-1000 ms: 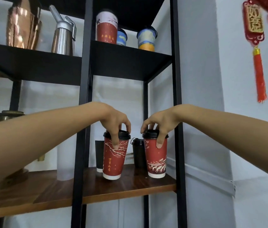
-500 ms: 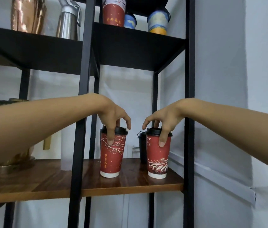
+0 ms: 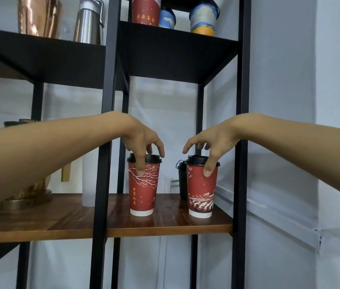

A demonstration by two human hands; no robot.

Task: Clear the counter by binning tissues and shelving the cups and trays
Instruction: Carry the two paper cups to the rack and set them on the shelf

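Observation:
Two red paper cups with black lids stand upright on the wooden shelf (image 3: 164, 226). My left hand (image 3: 142, 142) reaches down over the left red cup (image 3: 143, 192): its thumb lies on the cup's front and its fingers curl over the lid. My right hand (image 3: 210, 142) holds the right red cup (image 3: 201, 195) the same way, thumb on the front just under the lid, with the index finger lifted and pointing left. Both cup bases rest on the wood.
A black cup (image 3: 182, 180) stands behind the right red cup. Black frame posts (image 3: 102, 184) (image 3: 241, 184) flank the bay. The upper shelf holds a red cup (image 3: 145, 11) and blue-yellow cups (image 3: 203, 17); a steel flask (image 3: 88, 21) and copper vessel (image 3: 38, 15) stand at left.
Both cups stay standing on the shelf in my hands. My fingers have loosened and spread a little over the lids. The view has shifted lower and to the left.

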